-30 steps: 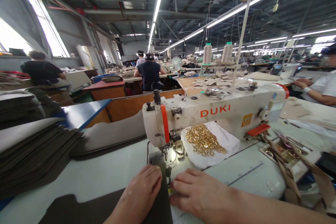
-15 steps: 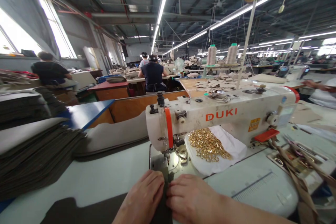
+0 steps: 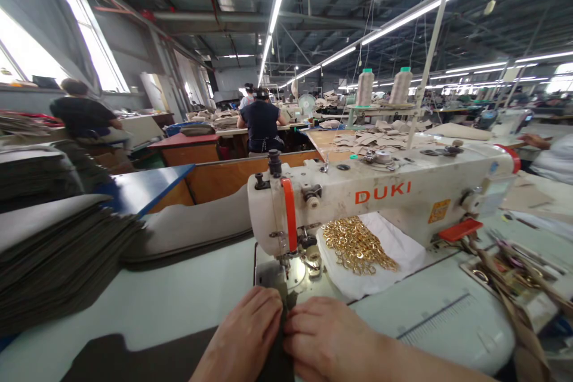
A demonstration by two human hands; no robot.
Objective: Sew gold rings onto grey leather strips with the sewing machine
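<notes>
The person's left hand (image 3: 250, 325) was curled almost closed, holding the dark cloth (image 3: 134, 358), and the right hand (image 3: 329, 331) was curled close beside it, touching the cloth's edge, but I couldn't tell if its hidden fingertips had a pinch of it. The cloth lay on the pale table (image 3: 201, 292), in front of the big white sewing machine (image 3: 385, 191). Past the hands, shiny gold rings (image 3: 356, 245) sat heaped on a white sheet (image 3: 407, 250), and a tall dark pile (image 3: 58, 268) stood off to the left.

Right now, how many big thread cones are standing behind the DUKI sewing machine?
2: the left thread cone and the right thread cone, side by side on a stand behind the sewing machine. Others may be hidden farther back.
</notes>
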